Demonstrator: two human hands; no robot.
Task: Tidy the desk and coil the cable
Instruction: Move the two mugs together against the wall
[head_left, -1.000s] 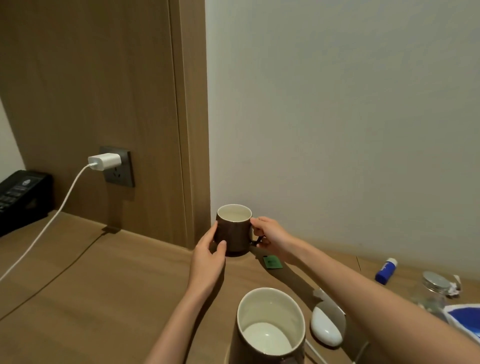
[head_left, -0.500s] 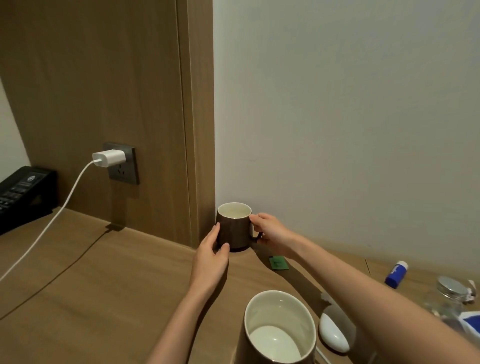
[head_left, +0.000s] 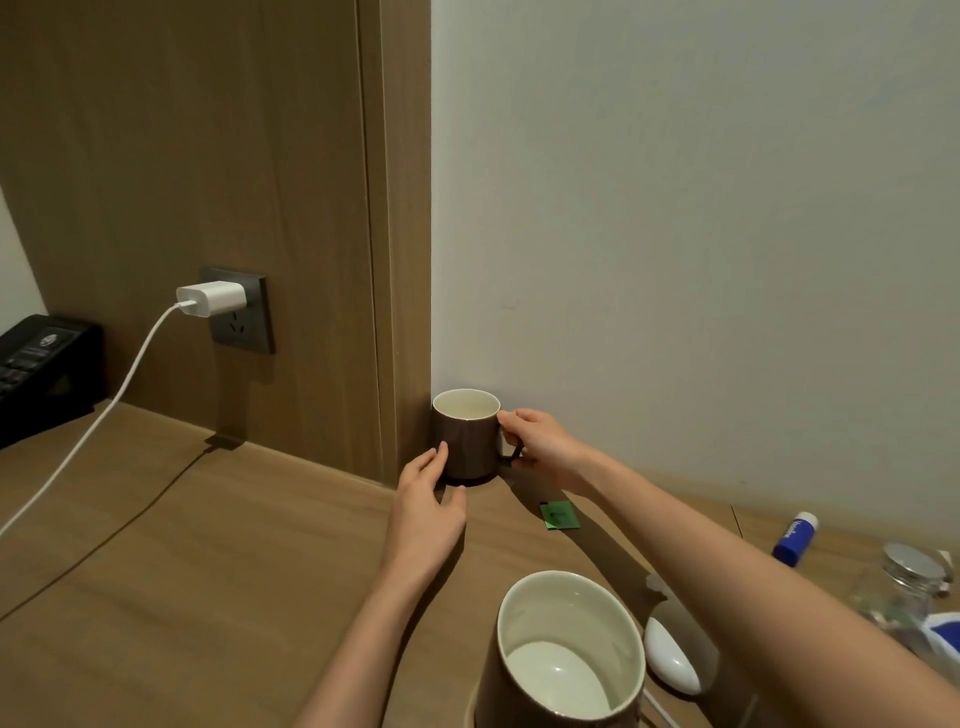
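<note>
Wooden desk (head_left: 156, 597): I seat small brown ceramic mug (head_left: 465, 441) into wall corner; right hand (head_left: 540, 447) grips handle, left hand (head_left: 428, 512) open, steadying mug side.

Far mug (head_left: 466, 435) in desk (head_left: 208, 571) corner, near mug (head_left: 563, 654) before it, charger (head_left: 212, 298) left.

A white cable (head_left: 98, 415) runs slack from the plugged-in white charger (head_left: 213, 298) down across the wooden surface (head_left: 208, 571), uncoiled.

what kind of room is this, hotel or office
Probably a hotel room, though I can't be sure: a black desk phone beside a wood wall panel with a built-in outlet, and two matching brown mugs on the wooden desk.
</note>
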